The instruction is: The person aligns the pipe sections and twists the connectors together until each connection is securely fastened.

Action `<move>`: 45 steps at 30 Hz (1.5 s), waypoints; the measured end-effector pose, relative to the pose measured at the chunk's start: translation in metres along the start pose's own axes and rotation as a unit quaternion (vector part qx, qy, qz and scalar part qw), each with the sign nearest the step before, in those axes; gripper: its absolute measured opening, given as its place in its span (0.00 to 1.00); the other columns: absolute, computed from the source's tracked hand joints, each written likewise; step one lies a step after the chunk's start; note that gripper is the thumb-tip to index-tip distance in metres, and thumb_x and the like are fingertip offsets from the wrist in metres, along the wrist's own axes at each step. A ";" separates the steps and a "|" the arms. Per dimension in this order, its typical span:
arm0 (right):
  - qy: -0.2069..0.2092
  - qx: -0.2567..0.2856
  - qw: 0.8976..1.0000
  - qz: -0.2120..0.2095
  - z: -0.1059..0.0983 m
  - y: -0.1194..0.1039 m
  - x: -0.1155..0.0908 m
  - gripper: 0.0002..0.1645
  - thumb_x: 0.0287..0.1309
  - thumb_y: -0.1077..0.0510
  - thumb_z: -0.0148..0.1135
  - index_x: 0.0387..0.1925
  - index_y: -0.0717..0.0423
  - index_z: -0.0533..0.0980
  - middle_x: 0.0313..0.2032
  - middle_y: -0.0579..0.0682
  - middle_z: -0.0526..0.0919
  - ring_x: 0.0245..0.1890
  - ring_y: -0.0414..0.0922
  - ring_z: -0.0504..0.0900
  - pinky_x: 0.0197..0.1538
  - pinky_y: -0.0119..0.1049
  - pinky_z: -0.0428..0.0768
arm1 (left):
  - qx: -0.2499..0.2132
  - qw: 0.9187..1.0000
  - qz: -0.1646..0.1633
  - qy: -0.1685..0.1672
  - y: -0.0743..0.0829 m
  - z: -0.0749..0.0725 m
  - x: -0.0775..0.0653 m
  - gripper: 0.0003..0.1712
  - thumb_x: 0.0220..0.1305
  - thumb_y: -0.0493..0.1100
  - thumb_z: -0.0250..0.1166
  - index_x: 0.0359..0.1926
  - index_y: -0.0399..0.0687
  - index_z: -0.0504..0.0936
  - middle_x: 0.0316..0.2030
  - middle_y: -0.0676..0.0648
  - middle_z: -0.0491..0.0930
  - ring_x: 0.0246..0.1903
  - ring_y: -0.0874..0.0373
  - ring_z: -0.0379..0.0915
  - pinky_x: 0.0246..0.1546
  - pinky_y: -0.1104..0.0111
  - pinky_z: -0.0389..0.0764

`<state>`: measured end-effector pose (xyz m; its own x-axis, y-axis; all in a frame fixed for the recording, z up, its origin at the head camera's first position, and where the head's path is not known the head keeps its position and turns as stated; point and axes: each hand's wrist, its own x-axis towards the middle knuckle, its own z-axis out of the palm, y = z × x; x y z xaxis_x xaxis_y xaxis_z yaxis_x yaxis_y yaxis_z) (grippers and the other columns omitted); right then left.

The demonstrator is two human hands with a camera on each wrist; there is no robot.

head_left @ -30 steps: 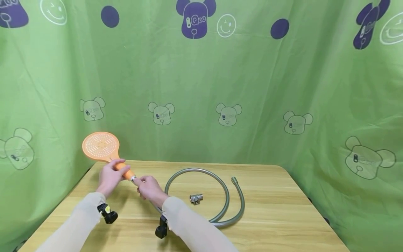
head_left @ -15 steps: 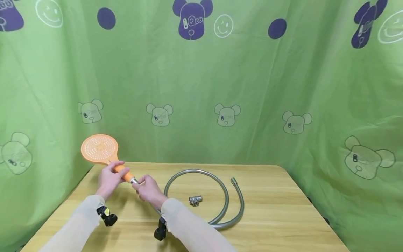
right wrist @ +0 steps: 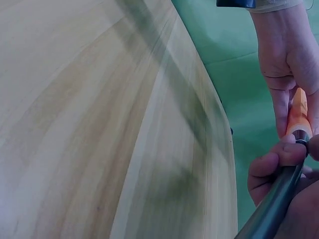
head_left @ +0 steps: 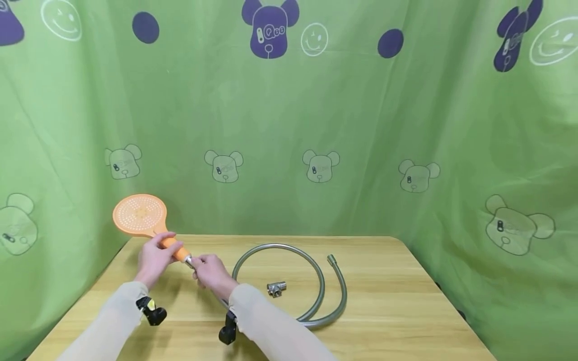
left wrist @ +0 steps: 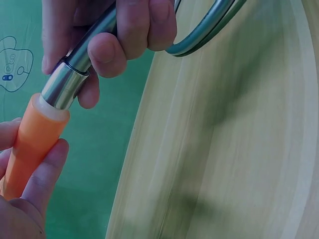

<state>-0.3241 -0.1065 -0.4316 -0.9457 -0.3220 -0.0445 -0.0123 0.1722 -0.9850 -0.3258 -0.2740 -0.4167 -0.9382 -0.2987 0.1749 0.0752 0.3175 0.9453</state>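
Note:
An orange shower head [head_left: 140,215] with a round perforated face is held above the table's left side. My left hand [head_left: 155,254] grips its orange handle [left wrist: 35,142], thumb on one side and fingers on the other. Fingers of my right hand [head_left: 212,272] curl round the end of a grey shower hose [right wrist: 271,209]. In the left wrist view the hose's silver metal collar [left wrist: 65,87] meets the handle's end, with a pale ring showing at the joint.
The rest of the hose [head_left: 322,286] loops across the wooden table [head_left: 397,301], its free end [head_left: 332,259] toward the back right. Inside the loop lies a small metal tee fitting [head_left: 276,289]. A green patterned curtain [head_left: 280,115] hangs behind and at both sides.
The right hand's fingers have shifted slightly at the hose collar while the left keeps its grip on the shower head. The whole head view has drifted a little.

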 end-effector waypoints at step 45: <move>-0.003 -0.024 1.000 -0.015 0.002 0.001 -0.006 0.13 0.64 0.58 0.66 0.41 0.50 0.68 0.23 0.48 0.77 0.16 0.40 0.66 0.19 0.32 0.64 | 0.004 1.000 -0.005 -0.002 0.004 -0.003 -0.007 0.32 0.68 0.45 0.67 0.69 0.40 0.70 0.61 0.30 0.72 0.38 0.59 0.83 0.41 0.72 0.86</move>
<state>-0.3180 -0.1059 -0.4327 -0.9425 -0.3338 -0.0170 -0.0559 0.2076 -0.9766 -0.3182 -0.2734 -0.4136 -0.9406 -0.2976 0.1636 0.0627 0.3215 0.9448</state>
